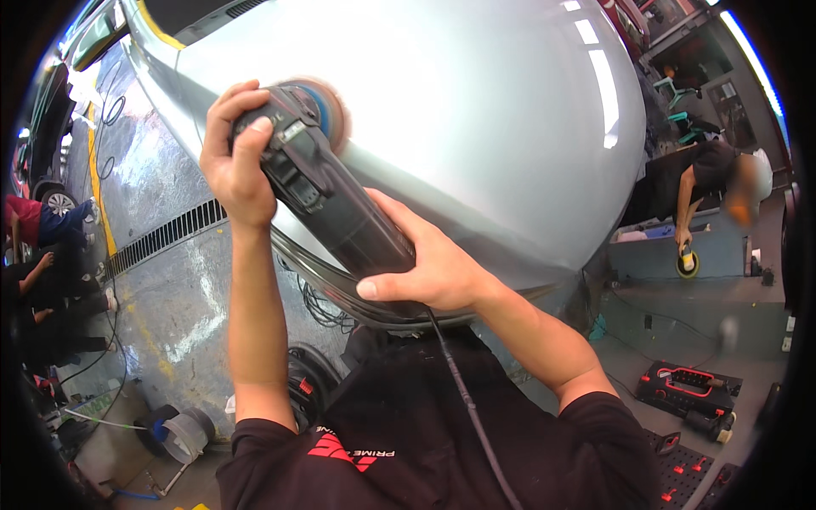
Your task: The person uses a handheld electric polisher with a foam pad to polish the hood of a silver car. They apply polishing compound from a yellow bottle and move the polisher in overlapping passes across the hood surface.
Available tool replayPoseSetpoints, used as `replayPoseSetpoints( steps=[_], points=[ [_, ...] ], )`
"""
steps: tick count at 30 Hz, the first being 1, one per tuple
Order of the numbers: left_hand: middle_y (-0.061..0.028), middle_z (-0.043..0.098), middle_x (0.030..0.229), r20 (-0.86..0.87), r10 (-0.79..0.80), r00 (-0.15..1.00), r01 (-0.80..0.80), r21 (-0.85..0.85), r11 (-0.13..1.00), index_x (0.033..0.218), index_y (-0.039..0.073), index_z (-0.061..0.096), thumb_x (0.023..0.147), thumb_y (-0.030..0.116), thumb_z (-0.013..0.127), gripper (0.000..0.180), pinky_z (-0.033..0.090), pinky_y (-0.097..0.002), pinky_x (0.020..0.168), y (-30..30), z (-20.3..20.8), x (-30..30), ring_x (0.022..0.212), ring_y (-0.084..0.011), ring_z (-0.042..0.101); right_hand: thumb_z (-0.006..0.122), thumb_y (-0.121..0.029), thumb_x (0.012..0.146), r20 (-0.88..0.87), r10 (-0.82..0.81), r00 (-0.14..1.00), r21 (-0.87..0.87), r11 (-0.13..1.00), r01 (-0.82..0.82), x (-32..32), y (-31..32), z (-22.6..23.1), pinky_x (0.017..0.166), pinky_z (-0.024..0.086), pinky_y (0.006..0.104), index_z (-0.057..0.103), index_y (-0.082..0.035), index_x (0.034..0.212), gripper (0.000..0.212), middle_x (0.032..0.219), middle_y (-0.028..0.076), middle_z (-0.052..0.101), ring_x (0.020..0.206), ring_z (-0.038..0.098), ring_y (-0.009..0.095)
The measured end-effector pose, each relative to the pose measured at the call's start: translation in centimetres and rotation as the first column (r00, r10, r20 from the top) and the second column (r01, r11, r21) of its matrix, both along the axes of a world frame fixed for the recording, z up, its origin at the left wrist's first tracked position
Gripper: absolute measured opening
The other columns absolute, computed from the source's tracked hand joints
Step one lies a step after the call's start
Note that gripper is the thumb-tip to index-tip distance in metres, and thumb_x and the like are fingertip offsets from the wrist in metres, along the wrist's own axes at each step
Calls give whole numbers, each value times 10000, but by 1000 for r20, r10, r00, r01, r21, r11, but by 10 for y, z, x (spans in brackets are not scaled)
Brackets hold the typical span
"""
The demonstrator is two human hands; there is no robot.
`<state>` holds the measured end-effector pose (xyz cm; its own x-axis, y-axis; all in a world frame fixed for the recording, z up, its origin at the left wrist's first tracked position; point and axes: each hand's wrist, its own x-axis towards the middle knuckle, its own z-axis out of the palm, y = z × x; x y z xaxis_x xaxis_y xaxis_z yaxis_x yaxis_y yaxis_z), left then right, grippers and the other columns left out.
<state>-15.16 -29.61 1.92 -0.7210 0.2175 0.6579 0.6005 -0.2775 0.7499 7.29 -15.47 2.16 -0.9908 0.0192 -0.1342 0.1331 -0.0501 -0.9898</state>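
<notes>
A black corded polisher (340,208) slants across the middle of the view, its round blue-and-brown pad (333,112) against a silver car panel (459,110). Over the polisher's head is curled my left hand (240,157), thumb on top and fingers around the far side. My right hand (429,259) wraps the rear end of the body, with the thumb across it. From that end a dark power cord (463,391) runs down over my black shirt. The pad's underside is hidden.
At the right another person (714,178) works on a blue-grey panel with a yellow-padded polisher (687,259). A black-and-red tool case (688,387) lies at lower right. A grey bucket (187,433) stands at lower left. Cables (319,297) lie on the floor, near a drain grate (170,238).
</notes>
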Motion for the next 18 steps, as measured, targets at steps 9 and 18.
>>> replayPoseSetpoints(
  steps=[9, 18],
  points=[
    [-184, 646, 1296, -49, 50, 998, -54, -81, 995, 1107, 17, 728, 844, 157, 713, 297, 443, -458, 1144, 79, -33, 198, 1284, -338, 592, 913, -258, 773, 146, 8, 989, 116, 993, -25, 172, 85, -36, 1276, 316, 421, 256, 13, 1700, 1169, 1639, 171, 457, 1531, 427, 269],
    [-172, 628, 1301, -136, 77, 988, -88, -79, 993, 1044, 49, 749, 716, 120, 748, 336, 463, -499, 1101, 162, -79, 351, 1246, -366, 579, 949, -264, 713, 206, -43, 978, 271, 962, -14, 321, 169, -75, 1189, 432, 428, 345, -20, 1666, 1154, 1531, 148, 563, 1408, 546, 248]
  ],
)
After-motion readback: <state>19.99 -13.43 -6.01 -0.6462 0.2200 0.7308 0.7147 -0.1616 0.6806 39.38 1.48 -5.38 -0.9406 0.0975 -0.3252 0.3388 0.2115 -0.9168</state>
